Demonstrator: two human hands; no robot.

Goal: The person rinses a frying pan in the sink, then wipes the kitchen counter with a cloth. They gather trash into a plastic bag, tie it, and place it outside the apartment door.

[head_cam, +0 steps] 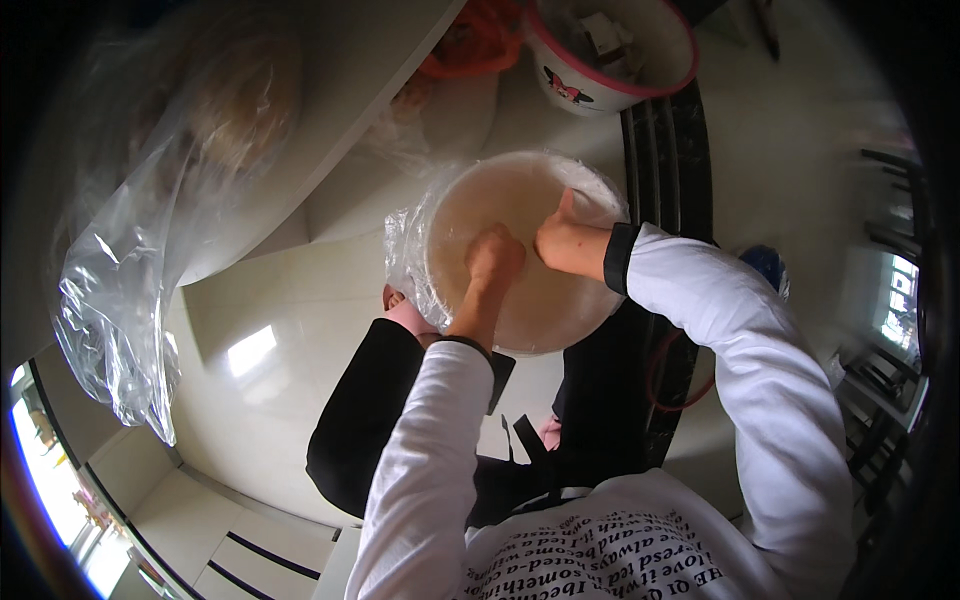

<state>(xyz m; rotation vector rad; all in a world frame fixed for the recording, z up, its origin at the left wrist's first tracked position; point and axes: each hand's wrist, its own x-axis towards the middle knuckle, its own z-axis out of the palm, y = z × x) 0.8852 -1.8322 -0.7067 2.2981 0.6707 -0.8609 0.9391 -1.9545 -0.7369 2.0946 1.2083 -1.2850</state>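
Observation:
A large round tub [525, 330] stands low before me, filled with a cloudy, tan liquid or soft mass. Clear plastic film [411, 247] lines or wraps its rim and bunches at the left. Over the middle of the tub is my left hand [495, 255], curled, its fingertips hidden. My right hand [559, 238] lies to its right, nearer the rim, with the thumb pointing up and the other fingers curled out of sight. Whether either hand holds something cannot be seen. Both wrists have dark cuffs below white sleeves.
A clear plastic bag [127, 300] hangs over the pale counter edge [330, 169] at left. Behind the tub are a red plastic bag [480, 37] and a white bucket with a pink rim [581, 64]. A dark slatted bench [670, 165] runs along the right.

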